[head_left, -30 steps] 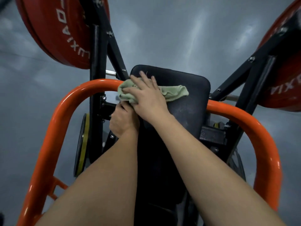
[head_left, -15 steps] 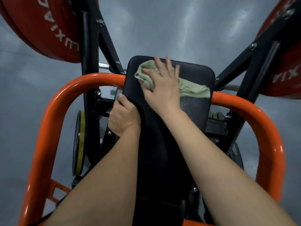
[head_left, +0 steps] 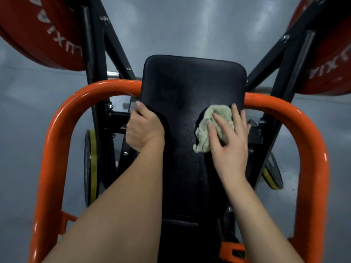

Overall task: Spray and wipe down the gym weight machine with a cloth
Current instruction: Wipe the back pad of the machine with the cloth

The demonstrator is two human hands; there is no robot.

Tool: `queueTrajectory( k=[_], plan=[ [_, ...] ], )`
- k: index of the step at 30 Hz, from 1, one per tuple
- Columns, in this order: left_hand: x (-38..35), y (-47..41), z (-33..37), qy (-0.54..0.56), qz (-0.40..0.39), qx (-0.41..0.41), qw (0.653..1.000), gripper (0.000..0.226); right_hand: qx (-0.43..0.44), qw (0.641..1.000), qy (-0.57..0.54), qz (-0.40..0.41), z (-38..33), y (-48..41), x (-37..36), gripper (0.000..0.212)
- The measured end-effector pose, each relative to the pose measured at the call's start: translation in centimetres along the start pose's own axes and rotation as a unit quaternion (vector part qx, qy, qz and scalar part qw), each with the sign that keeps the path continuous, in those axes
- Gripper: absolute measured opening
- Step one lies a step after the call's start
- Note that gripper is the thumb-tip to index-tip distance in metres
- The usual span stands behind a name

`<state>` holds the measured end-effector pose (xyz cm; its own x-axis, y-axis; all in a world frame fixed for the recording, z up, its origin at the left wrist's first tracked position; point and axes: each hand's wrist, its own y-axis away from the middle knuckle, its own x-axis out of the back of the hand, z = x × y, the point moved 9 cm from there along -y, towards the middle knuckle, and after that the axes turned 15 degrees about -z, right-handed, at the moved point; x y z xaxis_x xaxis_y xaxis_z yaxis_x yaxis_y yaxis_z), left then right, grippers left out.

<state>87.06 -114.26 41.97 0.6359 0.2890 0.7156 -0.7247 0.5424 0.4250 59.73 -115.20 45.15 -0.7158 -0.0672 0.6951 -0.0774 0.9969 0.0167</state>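
Head view: a black pad [head_left: 190,82] of the weight machine is seen from above, running from the upper middle down to the bottom edge. A pale green cloth [head_left: 220,113] is bunched on the right half of the pad, near its right edge, about level with the place where the orange bar [head_left: 95,90] passes behind the pad. The cloth is pressed against the pad by the right hand [head_left: 229,141], which is laid flat over it with the fingers [head_left: 234,112] straight and spread. The fingertips reach past the cloth towards the pad's right edge, and part of the cloth is left showing on the thumb side. The left edge of the pad is gripped by the left hand [head_left: 144,128], whose fingers are curled round the edge and mostly hidden behind it. The two hands are set well apart, one at each side of the pad, at about the same height. Small shiny specks are seen on the pad just left of the cloth.

The orange bar is bent in an arch round both forearms and runs down at either side. Black struts [head_left: 95,59] rise behind it in a V. A left red plate [head_left: 38,31] and a right red plate [head_left: 326,59], both lettered in white, are carried at the upper corners. A yellow-rimmed plate [head_left: 92,164] is seen edge-on lower left, and the grey floor [head_left: 180,21] lies beneath everything
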Motion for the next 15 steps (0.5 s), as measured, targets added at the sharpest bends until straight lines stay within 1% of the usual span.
queueTrajectory(
  k=[1,3,5,9,12,15],
  plan=[
    [0.0,0.0,0.0,-0.002,0.002,0.002,1.000,0.062,-0.013,1.000,-0.011,0.006,0.4,1.4,-0.2,0.030],
    [0.0,0.0,0.2,-0.006,0.005,0.004,1.000,0.062,-0.009,1.000,0.007,0.013,0.0,2.3,-1.0,0.039],
    [0.1,0.0,0.2,-0.009,0.004,0.007,1.000,0.061,0.005,1.000,0.022,0.017,-1.3,0.4,-1.7,0.045],
    [0.1,0.0,0.3,-0.004,0.003,0.009,1.000,0.061,0.041,0.999,0.019,0.020,-4.3,-6.9,-2.9,0.027],
    [0.0,-0.1,0.2,0.000,0.007,0.011,1.000,0.061,0.066,0.997,0.040,0.024,-6.1,-9.4,-3.8,0.026],
    [-0.1,-0.1,0.2,0.002,0.008,0.009,1.000,0.061,0.094,0.992,0.070,0.047,-6.4,-7.7,-3.3,0.030]
  ],
)
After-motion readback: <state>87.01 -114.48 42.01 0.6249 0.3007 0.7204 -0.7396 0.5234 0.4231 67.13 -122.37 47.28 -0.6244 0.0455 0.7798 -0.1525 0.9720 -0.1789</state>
